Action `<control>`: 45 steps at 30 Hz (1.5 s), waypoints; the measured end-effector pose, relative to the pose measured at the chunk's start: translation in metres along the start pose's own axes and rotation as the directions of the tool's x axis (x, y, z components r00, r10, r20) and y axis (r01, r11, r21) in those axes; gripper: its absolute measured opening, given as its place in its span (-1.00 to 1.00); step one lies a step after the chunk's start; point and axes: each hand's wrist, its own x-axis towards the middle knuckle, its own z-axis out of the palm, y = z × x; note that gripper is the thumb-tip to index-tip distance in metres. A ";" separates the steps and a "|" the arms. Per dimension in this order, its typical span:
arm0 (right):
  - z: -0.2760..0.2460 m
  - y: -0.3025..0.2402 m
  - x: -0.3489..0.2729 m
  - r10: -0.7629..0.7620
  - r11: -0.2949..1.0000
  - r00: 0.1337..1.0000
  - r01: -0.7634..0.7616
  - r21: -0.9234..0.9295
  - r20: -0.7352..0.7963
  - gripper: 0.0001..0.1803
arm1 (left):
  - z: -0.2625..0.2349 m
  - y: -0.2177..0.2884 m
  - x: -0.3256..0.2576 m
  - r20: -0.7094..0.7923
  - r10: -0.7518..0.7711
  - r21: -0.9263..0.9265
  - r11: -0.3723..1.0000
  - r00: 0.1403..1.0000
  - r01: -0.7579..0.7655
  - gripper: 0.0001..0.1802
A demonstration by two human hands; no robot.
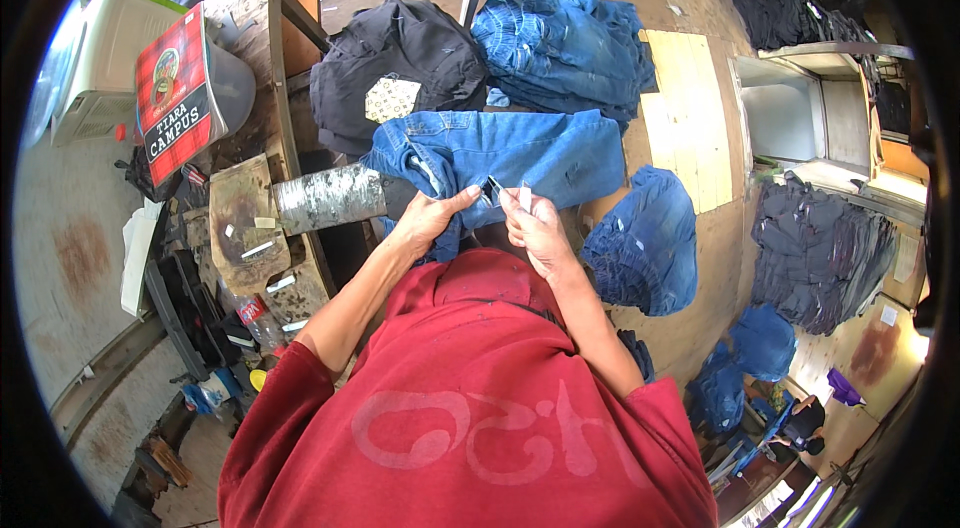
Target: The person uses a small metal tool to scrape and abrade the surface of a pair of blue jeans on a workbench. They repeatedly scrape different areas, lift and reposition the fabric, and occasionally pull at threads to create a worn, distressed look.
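**Work midway on a blue denim garment (555,153)**

From where I stand, the left hand (430,221) pinches a fold of the denim between thumb and fingers, near the middle of the frame. The right hand (538,231), just beside it, has its fingers closed around a small metal tool (493,188), possibly snips, its tip at the cloth. The garment spreads across the centre, its left end by a silvery wrapped cylinder (330,198).

I'd judge this piece unfinished, since hands and tool are both on it. Plenty more cloth lies about: a black garment pile (410,58) and a blue denim pile (560,53) above the hands, a blue bundle (645,243) right of centre, a dark stack (820,253) farther right. Which are done and which are left, I cannot tell.

As for containers, a rounded grey tub (232,83) sits at upper left behind a red plaid panel (172,68); its inside is hidden. At lower left, below the worn worktop (240,273), is a clear bottle (262,328) with a red label; I can't make out any contents.
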 end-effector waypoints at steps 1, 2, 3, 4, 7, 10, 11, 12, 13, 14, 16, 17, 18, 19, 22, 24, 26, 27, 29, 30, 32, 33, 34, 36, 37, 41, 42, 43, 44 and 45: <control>-0.001 0.000 -0.001 -0.075 0.993 0.997 0.076 -0.094 0.017 -0.68 | 0.000 -0.001 -0.001 0.000 0.005 -0.007 1.000 1.000 -0.005 -0.43; 0.003 0.001 0.000 -0.168 0.959 0.986 0.159 -0.234 -0.019 -0.68 | 0.001 -0.001 -0.002 -0.003 -0.005 -0.010 1.000 1.000 0.005 -0.43; 0.006 0.003 0.002 -0.264 0.900 0.963 0.230 -0.370 -0.044 -0.68 | 0.002 0.000 -0.003 -0.011 0.009 -0.002 1.000 1.000 -0.009 -0.41; 0.009 0.004 0.004 -0.306 0.875 0.952 0.270 -0.403 -0.027 -0.67 | 0.002 0.001 -0.005 -0.022 0.007 0.010 1.000 1.000 -0.007 -0.40; 0.013 0.005 0.010 -0.386 0.815 0.922 0.352 -0.461 0.021 -0.68 | 0.005 0.004 -0.009 -0.042 0.037 0.082 0.996 0.998 -0.034 -0.37; 0.006 0.001 0.007 -0.262 0.906 0.964 0.260 -0.335 0.040 -0.73 | 0.004 0.004 -0.008 -0.028 0.073 0.081 0.994 0.997 -0.071 -0.37; 0.001 -0.001 0.004 -0.138 0.967 0.989 0.145 -0.211 0.048 -0.73 | 0.004 0.003 -0.007 -0.018 0.084 0.062 0.995 0.996 -0.083 -0.37; -0.001 -0.003 0.002 -0.005 0.995 1.000 0.008 -0.099 0.030 -0.73 | 0.003 0.001 -0.007 -0.022 0.084 0.062 0.995 0.996 -0.082 -0.38; -0.001 -0.003 0.000 -0.026 0.993 0.999 0.031 -0.117 0.047 -0.72 | 0.002 0.000 -0.006 -0.024 0.086 0.058 0.995 0.996 -0.084 -0.39; -0.001 -0.003 -0.001 -0.040 0.988 0.999 0.042 -0.150 0.021 -0.71 | 0.002 -0.002 -0.005 -0.025 0.088 0.054 0.995 0.996 -0.087 -0.40; 0.003 -0.001 0.000 -0.162 0.943 0.987 0.154 -0.293 -0.003 -0.70 | 0.002 -0.005 -0.003 -0.031 0.123 0.049 0.991 0.992 -0.121 -0.41; 0.007 0.001 0.001 -0.267 0.883 0.964 0.248 -0.397 0.009 -0.71 | 0.002 -0.005 -0.003 -0.032 0.138 0.048 0.989 0.990 -0.137 -0.42; 0.009 0.002 0.002 -0.373 0.806 0.926 0.357 -0.471 0.064 -0.71 | 0.003 -0.005 -0.003 -0.036 0.133 0.055 0.990 0.990 -0.131 -0.44; 0.011 0.003 0.003 -0.359 0.801 0.932 0.328 -0.500 0.036 -0.72 | 0.004 -0.004 -0.003 -0.039 0.129 0.062 0.990 0.991 -0.127 -0.45; 0.013 0.004 0.004 -0.343 0.818 0.939 0.315 -0.481 0.032 -0.75 | 0.005 0.000 -0.003 -0.045 0.117 0.110 0.988 0.992 -0.111 -0.49; 0.011 0.003 0.002 -0.329 0.864 0.944 0.316 -0.392 0.035 -0.76 | 0.005 0.002 -0.005 -0.043 0.088 0.124 0.989 0.995 -0.082 -0.51; 0.008 0.001 -0.004 -0.135 0.988 0.991 0.135 -0.070 0.013 -0.80 | 0.004 0.004 -0.006 -0.018 0.053 0.106 0.993 0.998 -0.051 -0.53; 0.008 0.000 -0.006 -0.032 0.994 0.998 0.027 0.105 0.045 -0.82 | 0.003 0.005 -0.007 -0.002 0.019 0.051 0.999 1.000 -0.019 -0.54; 0.010 0.000 -0.011 -0.073 0.992 0.997 0.071 0.107 0.018 -0.82 | 0.002 0.005 -0.008 0.040 -0.038 -0.062 0.997 0.998 0.041 -0.55; 0.011 0.000 -0.012 -0.082 0.991 0.997 0.080 0.105 0.008 -0.82 | 0.003 0.005 -0.008 0.055 -0.007 -0.072 0.997 0.998 0.011 -0.54; 0.013 0.000 -0.012 -0.176 0.980 0.983 0.170 -0.102 -0.053 -0.78 | 0.005 0.006 -0.008 0.042 0.009 -0.060 0.998 0.999 -0.007 -0.52; 0.013 0.001 -0.012 -0.219 0.958 0.973 0.199 -0.206 -0.078 -0.77 | 0.006 0.007 -0.008 0.015 0.019 -0.024 1.000 1.000 -0.019 -0.48; 0.014 0.002 -0.010 -0.279 0.928 0.958 0.254 -0.274 -0.058 -0.77 | 0.008 0.009 -0.007 -0.015 0.019 0.021 1.000 1.000 -0.019 -0.45; 0.014 0.004 -0.006 -0.359 0.860 0.933 0.316 -0.401 -0.035 -0.78 | 0.010 0.012 -0.007 -0.034 0.027 0.098 0.995 0.999 -0.023 -0.39; 0.013 0.005 -0.005 -0.386 0.848 0.922 0.348 -0.401 -0.016 -0.79 | 0.010 0.014 -0.007 -0.027 0.038 0.129 0.991 0.999 -0.035 -0.36; 0.012 0.008 -0.003 -0.368 0.881 0.929 0.331 -0.338 -0.049 -0.82 | 0.011 0.014 -0.008 -0.059 0.100 0.165 0.982 0.993 -0.089 -0.32; 0.012 0.008 -0.004 -0.352 0.899 0.935 0.327 -0.290 -0.037 -0.83 | 0.010 0.013 -0.008 -0.075 0.081 0.133 0.989 0.994 -0.070 -0.33; 0.012 0.008 -0.005 -0.321 0.919 0.945 0.294 -0.262 -0.065 -0.83 | 0.009 0.012 -0.008 -0.082 0.055 0.105 0.993 0.995 -0.046 -0.34; 0.011 0.007 -0.006 -0.277 0.942 0.959 0.258 -0.213 -0.064 -0.84 | 0.009 0.011 -0.008 -0.090 0.029 0.076 0.997 0.996 -0.022 -0.34; 0.011 0.006 -0.008 -0.249 0.958 0.965 0.233 -0.165 -0.080 -0.84 | 0.008 0.009 -0.008 -0.100 0.028 0.061 0.998 0.995 -0.022 -0.37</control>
